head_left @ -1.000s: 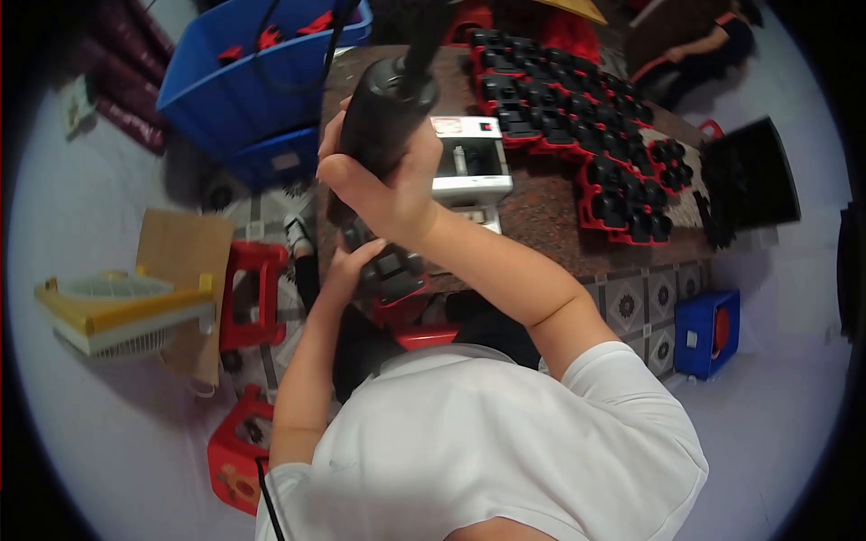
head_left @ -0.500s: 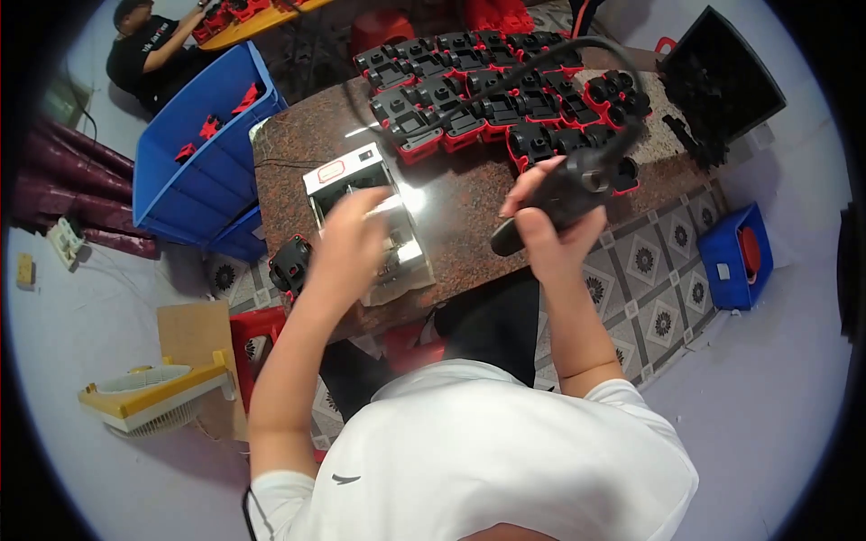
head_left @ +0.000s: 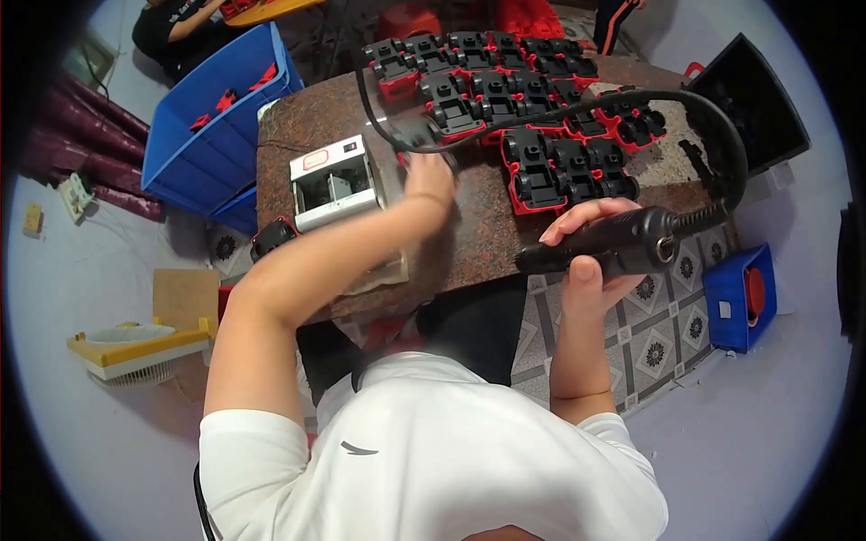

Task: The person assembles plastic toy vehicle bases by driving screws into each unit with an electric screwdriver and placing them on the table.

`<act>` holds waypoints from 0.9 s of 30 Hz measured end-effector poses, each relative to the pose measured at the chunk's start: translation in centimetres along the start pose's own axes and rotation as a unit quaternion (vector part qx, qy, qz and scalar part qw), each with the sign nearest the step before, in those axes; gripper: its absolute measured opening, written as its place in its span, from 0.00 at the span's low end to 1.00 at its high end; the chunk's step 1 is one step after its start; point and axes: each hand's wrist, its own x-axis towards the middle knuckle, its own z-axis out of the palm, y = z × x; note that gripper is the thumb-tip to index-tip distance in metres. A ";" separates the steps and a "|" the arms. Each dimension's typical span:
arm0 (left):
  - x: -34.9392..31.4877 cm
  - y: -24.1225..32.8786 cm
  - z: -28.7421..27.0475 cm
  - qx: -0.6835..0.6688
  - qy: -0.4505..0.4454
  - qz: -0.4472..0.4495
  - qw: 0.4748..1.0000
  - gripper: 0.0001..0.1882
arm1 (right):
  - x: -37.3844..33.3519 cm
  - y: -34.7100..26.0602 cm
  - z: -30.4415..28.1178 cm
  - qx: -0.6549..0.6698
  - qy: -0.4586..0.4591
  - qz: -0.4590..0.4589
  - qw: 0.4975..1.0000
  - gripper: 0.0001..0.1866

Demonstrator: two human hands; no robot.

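Note:
My right hand (head_left: 600, 252) is wrapped round a black electric screwdriver (head_left: 622, 242), whose thick cord loops back over the table; its tip points left. My left hand (head_left: 431, 180), smeared by motion, reaches across to the near left edge of the rows of toy car chassis (head_left: 532, 167), black with red undersides. Its fingers are closed on one blurred chassis (head_left: 417, 132). Below my left forearm and to its left stands a white screw feeder (head_left: 334, 218) with an open front. Another chassis (head_left: 273, 236) sits at the table's left edge.
The speckled stone table (head_left: 478, 239) has a black bin (head_left: 753, 108) at its far right. A blue tub (head_left: 216, 117) with red parts stands at left. On the right floor is a small blue bin (head_left: 741, 298). A yellow-framed fan (head_left: 135, 347) is at lower left. Another person (head_left: 176, 22) works behind.
My left hand has gone from over the screw feeder forward and right to the chassis. My right hand has moved slightly right and down with the screwdriver, now more level. The view has shifted.

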 end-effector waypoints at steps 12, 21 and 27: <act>-12.1 6.2 -1.8 -0.674 0.305 -0.107 0.665 0.13 | -3.3 7.8 10.7 0.225 -0.026 0.035 0.973 0.32; -22.4 2.8 0.9 -0.709 0.157 -0.067 0.684 0.23 | -6.3 11.2 14.5 0.139 -0.103 0.004 0.985 0.30; -28.7 -1.0 6.5 -0.931 -0.151 -0.307 0.124 0.19 | -6.7 11.5 15.2 0.147 -0.112 0.032 0.982 0.32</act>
